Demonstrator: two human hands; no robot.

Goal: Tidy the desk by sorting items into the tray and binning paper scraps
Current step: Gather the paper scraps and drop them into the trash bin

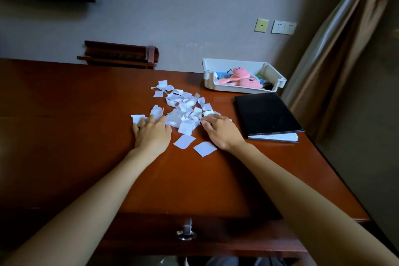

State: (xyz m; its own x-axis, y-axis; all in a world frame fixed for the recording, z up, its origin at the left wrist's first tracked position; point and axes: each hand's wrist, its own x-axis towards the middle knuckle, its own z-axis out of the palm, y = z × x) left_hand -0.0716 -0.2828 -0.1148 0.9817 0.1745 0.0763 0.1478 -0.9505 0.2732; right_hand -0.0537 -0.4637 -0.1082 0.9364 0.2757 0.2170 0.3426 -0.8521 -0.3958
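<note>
Several white paper scraps (183,108) lie in a loose heap in the middle of the reddish-brown desk (64,114). My left hand (152,134) lies flat on the desk at the heap's left edge, fingers spread over a few scraps. My right hand (218,130) rests palm down at the heap's right edge, fingertips touching scraps. Two single scraps (194,144) lie between my wrists. A white tray (241,89) stands at the back right, holding pink plush toys (244,76) and small colourful items.
A black notebook (266,114) lies closed near the desk's right edge, in front of the tray. A chair back (121,55) shows behind the desk. A curtain (336,54) hangs at the right. A drawer handle (186,231) sits at the front. No bin is in view.
</note>
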